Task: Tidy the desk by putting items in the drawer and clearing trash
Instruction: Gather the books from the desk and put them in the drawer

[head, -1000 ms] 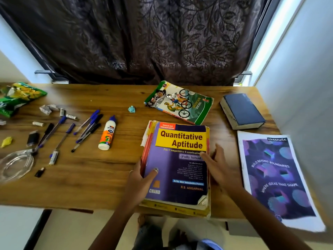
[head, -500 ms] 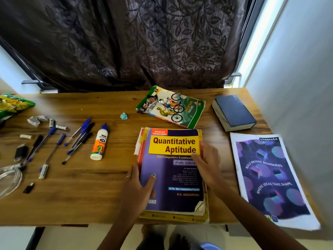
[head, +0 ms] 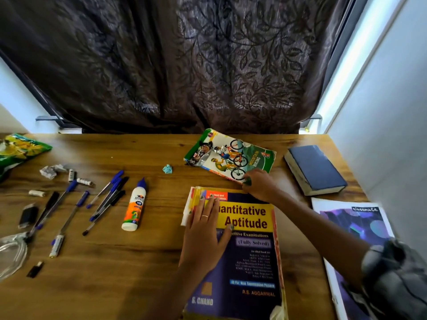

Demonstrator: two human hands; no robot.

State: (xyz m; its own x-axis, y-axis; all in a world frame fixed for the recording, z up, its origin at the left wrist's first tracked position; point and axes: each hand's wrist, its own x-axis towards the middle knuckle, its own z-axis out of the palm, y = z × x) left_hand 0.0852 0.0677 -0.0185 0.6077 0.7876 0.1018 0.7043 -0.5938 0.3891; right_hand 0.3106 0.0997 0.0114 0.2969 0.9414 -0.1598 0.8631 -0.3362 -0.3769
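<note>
A thick purple and yellow Quantitative Aptitude book [head: 251, 255] lies on the wooden desk [head: 143, 262] near its front edge. My left hand [head: 204, 234] rests flat on the book's upper left part, fingers spread. My right hand [head: 260, 184] is past the book's top edge, its fingertips touching the near edge of the green Mountain Biking book [head: 240, 155]. A crumpled snack wrapper [head: 199, 154] lies on that green book's left end. No drawer is in view.
A glue bottle [head: 135, 206], several pens [head: 108, 199], paper scraps [head: 49, 170], a small blue scrap [head: 168, 169], a green packet [head: 18, 150] and a clear cable [head: 11, 252] lie at left. A dark blue book [head: 316, 168] and purple notebook [head: 353, 229] lie at right.
My right hand left the Quantitative Aptitude book's right edge and reached forward to the Mountain Biking book. My left hand slid up the cover to its top left.
</note>
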